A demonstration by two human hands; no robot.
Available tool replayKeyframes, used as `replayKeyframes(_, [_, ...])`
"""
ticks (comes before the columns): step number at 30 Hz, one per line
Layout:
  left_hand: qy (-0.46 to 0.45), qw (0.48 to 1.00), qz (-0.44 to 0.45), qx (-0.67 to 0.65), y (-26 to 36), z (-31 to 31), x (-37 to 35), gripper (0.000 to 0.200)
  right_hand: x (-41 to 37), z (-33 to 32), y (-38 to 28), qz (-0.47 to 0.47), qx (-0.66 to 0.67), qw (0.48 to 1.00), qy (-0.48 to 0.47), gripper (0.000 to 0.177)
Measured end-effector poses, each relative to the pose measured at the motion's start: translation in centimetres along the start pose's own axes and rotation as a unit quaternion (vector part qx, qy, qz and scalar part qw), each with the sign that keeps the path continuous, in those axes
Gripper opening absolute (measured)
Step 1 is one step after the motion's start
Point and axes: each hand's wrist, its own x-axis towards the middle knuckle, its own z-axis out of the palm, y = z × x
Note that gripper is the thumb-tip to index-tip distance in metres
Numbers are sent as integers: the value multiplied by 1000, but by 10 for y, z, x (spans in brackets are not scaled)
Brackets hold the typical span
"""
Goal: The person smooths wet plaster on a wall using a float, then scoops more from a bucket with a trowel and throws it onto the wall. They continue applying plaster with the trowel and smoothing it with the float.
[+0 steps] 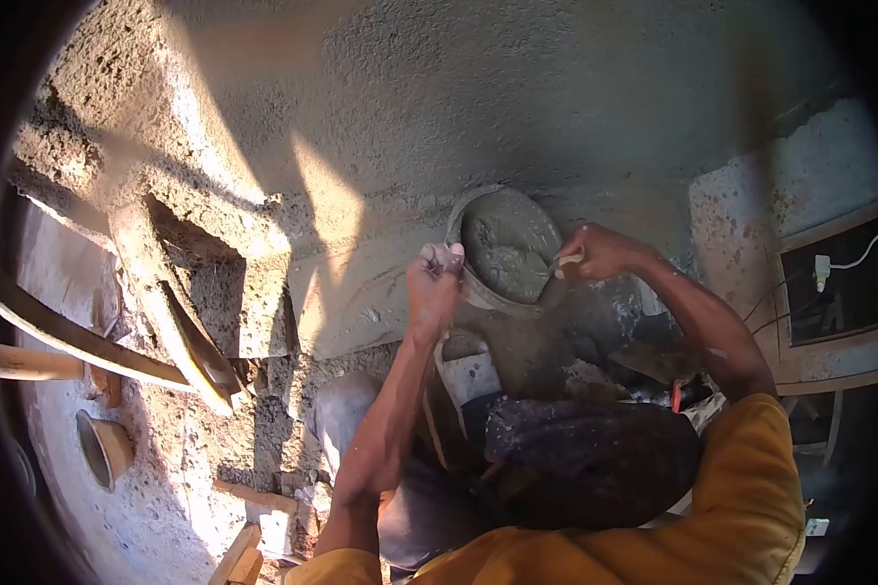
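A round pan [505,306] of wet grey mortar [493,234] sits before the person's knees [345,409]. The right hand [600,252] is wrapped around what seems a trowel [570,260], blade in the mortar, probably scooping or mixing. The left hand [433,283] curls at the rim; whether it grips, I cannot tell. Lifting a load would call for a steady pan. Beyond, rough plaster [429,117].

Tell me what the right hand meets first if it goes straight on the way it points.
Probably the right side of the bucket, then the grey mix inside; this view leaves depth unclear.
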Motion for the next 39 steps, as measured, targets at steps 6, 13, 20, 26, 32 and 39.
replayKeyframes(6, [17,1000,-21,-13,-6,-8,9,34,32,23,8,7,-298,939,171,30])
replayKeyframes(13, [133,991,-29,-3,-4,-55,4,31,19,45,-35,-47,-196,966,159,31])
replayKeyframes(20, [144,985,-79,43,4,-107,6,28,45,64,-15,22,-44,967,250,37])
replayKeyframes(26, [167,979,-93,75,27,-143,-11,25,96,128,13,34,432,846,309,55])
replayKeyframes(32, [188,968,-109,123,44,-160,-34,28,105,149,-36,-48,572,788,224,44])
replayKeyframes(39, [294,938,-79,163,58,-211,-85,43,98,177,-92,-72,598,781,163,42])
